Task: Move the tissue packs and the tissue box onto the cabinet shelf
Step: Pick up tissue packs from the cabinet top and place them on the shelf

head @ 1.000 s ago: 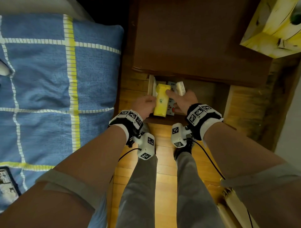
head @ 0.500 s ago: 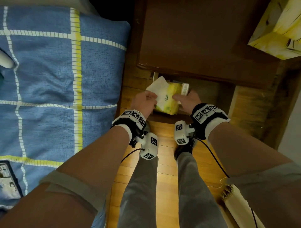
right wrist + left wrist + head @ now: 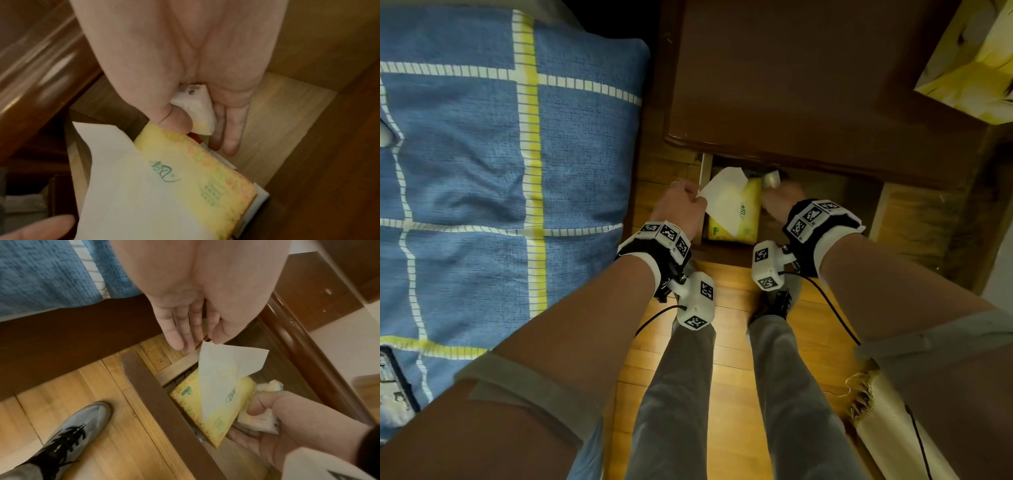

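Observation:
A yellow tissue pack (image 3: pixel 751 209) lies flat on the low cabinet shelf (image 3: pixel 822 209), under the dark cabinet top (image 3: pixel 808 85). A white tissue sheet (image 3: pixel 724 200) sticks up out of the pack. My left hand (image 3: pixel 697 197) pinches that sheet's top corner (image 3: pixel 205 344) between thumb and fingers. My right hand (image 3: pixel 774 192) grips a small white tissue pack (image 3: pixel 261 418) beside the yellow pack's far end, thumb (image 3: pixel 174 120) curled over it. Another white pack edge (image 3: pixel 259 198) shows under the yellow pack (image 3: pixel 195 162). The yellow patterned tissue box (image 3: pixel 969 68) stands on the cabinet top at the right.
A bed with a blue checked cover (image 3: pixel 482 171) runs close along the left. The shelf's dark front rail (image 3: pixel 164 402) lies between my feet and the packs. My grey shoe (image 3: pixel 68 434) stands on the wooden floor. A cream frayed bag (image 3: pixel 887 421) sits at the lower right.
The yellow pack, earlier upright on edge between both hands, now lies flat. A white sheet has come out of it, drawn left by my left hand. The right hand shifted right.

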